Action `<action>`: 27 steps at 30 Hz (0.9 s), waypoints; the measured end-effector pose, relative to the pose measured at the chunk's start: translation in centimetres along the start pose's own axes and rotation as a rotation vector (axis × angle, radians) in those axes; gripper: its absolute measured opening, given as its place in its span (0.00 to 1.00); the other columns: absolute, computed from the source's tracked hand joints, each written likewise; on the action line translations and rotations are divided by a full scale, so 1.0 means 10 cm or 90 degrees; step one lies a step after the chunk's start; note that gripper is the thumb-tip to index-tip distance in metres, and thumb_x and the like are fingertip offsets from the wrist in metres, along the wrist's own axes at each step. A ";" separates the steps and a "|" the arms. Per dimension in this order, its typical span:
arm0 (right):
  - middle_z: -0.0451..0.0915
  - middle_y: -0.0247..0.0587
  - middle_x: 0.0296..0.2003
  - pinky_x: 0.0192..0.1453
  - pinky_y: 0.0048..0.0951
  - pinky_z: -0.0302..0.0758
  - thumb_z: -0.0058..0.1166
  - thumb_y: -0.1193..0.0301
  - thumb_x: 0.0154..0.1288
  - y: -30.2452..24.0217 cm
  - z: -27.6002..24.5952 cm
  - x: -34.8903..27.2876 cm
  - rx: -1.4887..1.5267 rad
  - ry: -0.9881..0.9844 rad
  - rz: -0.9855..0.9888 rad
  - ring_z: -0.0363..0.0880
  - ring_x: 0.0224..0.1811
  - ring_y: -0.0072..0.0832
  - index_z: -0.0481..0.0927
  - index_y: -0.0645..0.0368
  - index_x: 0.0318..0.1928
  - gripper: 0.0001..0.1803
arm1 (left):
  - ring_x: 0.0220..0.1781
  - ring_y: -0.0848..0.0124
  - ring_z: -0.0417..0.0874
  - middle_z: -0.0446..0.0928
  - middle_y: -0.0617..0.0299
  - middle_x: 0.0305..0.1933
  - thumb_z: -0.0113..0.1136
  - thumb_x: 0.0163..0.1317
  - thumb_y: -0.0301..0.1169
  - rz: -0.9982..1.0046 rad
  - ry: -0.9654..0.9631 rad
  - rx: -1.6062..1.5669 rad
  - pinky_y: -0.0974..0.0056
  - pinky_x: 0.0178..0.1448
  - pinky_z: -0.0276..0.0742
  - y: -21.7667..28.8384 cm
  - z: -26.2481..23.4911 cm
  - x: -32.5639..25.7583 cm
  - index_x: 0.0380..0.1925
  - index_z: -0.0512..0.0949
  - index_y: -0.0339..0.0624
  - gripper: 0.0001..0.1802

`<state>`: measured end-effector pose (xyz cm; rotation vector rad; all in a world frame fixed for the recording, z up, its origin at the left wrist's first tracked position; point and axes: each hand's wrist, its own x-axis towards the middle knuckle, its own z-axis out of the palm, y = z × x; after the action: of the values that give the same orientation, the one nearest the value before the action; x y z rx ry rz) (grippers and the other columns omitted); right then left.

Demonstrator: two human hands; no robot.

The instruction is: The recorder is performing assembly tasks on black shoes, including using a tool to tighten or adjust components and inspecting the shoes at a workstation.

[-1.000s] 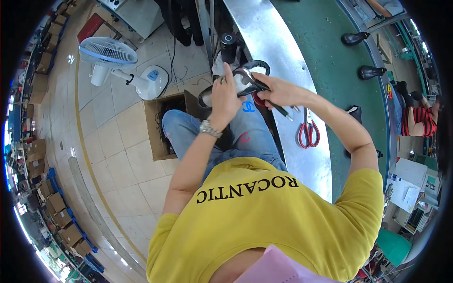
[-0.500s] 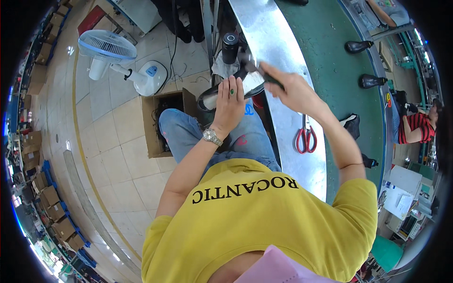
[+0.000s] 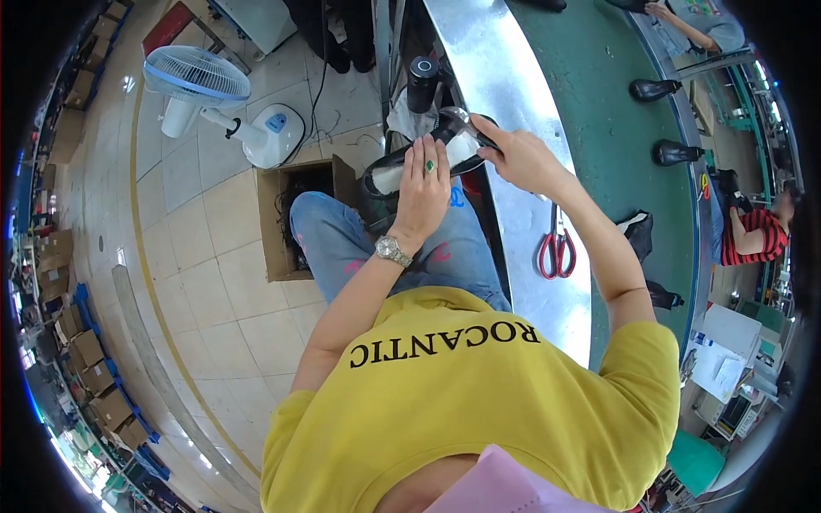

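Note:
A dark shoe point(image 3: 387, 179) lies sole side up across my thighs, its pale underside showing and its dark edge around it. My left hand point(image 3: 425, 184) is laid over the middle of the shoe, fingers close together, holding it down; the thumb is hidden. In my right hand point(image 3: 523, 160) is a hammer point(image 3: 455, 114), gripped by its dark handle. The metal hammer head is at the far right end of the shoe, at or just over the underside; whether it touches I cannot tell.
Red-handled scissors point(image 3: 558, 255) lie on the metal bench point(image 3: 534, 222) at my right. A black cylinder point(image 3: 422, 84) stands beyond the shoe. On the left are a cardboard box point(image 3: 346, 181) and a fan point(image 3: 197, 75). Dark shoes point(image 3: 677, 152) sit past the green belt point(image 3: 590, 111).
My right hand and the hammer, raised and blurred before, have come down and left onto the shoe's far end. My left hand still holds the shoe; the whole view has shifted slightly.

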<state>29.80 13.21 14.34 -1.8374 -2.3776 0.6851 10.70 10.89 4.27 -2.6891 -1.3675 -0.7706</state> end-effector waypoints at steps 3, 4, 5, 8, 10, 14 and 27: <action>0.81 0.60 0.28 0.39 0.54 0.73 0.51 0.65 0.68 -0.11 0.06 -0.05 0.185 0.177 0.008 0.80 0.31 0.58 0.61 0.49 0.69 0.30 | 0.65 0.43 0.69 0.66 0.31 0.63 0.53 0.62 0.32 -0.005 0.008 0.001 0.48 0.72 0.61 0.00 0.01 -0.03 0.60 0.65 0.20 0.30; 0.81 0.60 0.29 0.39 0.54 0.73 0.52 0.65 0.68 -0.13 0.14 -0.06 0.275 0.212 0.066 0.80 0.32 0.58 0.62 0.49 0.69 0.30 | 0.66 0.43 0.69 0.66 0.31 0.63 0.52 0.62 0.32 -0.005 0.008 0.011 0.48 0.72 0.62 0.02 0.03 -0.02 0.60 0.66 0.21 0.30; 0.81 0.59 0.28 0.39 0.53 0.73 0.52 0.65 0.68 -0.05 0.21 -0.06 0.195 0.162 0.067 0.80 0.31 0.57 0.62 0.50 0.69 0.30 | 0.66 0.43 0.69 0.66 0.32 0.63 0.51 0.63 0.32 -0.001 0.005 0.021 0.49 0.72 0.62 0.03 0.04 -0.02 0.60 0.66 0.21 0.29; 0.81 0.54 0.26 0.38 0.51 0.74 0.51 0.67 0.68 0.07 0.12 -0.08 0.078 -0.009 0.073 0.81 0.30 0.56 0.60 0.51 0.69 0.30 | 0.66 0.44 0.69 0.66 0.32 0.63 0.50 0.63 0.31 -0.005 -0.003 0.034 0.49 0.72 0.62 0.01 0.02 -0.03 0.60 0.66 0.21 0.28; 0.81 0.55 0.26 0.39 0.52 0.74 0.51 0.67 0.68 -0.05 -0.02 -0.10 0.164 0.063 0.071 0.80 0.31 0.57 0.60 0.51 0.69 0.30 | 0.66 0.44 0.69 0.67 0.32 0.63 0.50 0.63 0.31 -0.011 0.001 0.020 0.49 0.72 0.61 0.01 -0.01 -0.03 0.60 0.66 0.21 0.28; 0.81 0.58 0.26 0.38 0.53 0.73 0.52 0.65 0.68 0.07 0.31 -0.09 0.150 0.127 0.086 0.79 0.30 0.59 0.61 0.51 0.69 0.31 | 0.66 0.44 0.69 0.66 0.32 0.63 0.51 0.62 0.30 -0.007 0.006 0.019 0.49 0.73 0.61 0.04 0.03 0.00 0.60 0.66 0.20 0.28; 0.80 0.62 0.28 0.36 0.58 0.71 0.51 0.66 0.68 -0.17 -0.03 -0.02 -0.014 -0.005 -0.030 0.79 0.30 0.59 0.57 0.49 0.71 0.32 | 0.65 0.44 0.69 0.69 0.38 0.57 0.52 0.62 0.31 -0.012 0.012 0.025 0.50 0.71 0.63 0.01 -0.03 -0.05 0.57 0.68 0.20 0.27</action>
<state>28.39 12.74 15.32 -1.7844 -2.4340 0.6653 10.43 10.41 4.37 -2.6361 -1.3903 -0.7605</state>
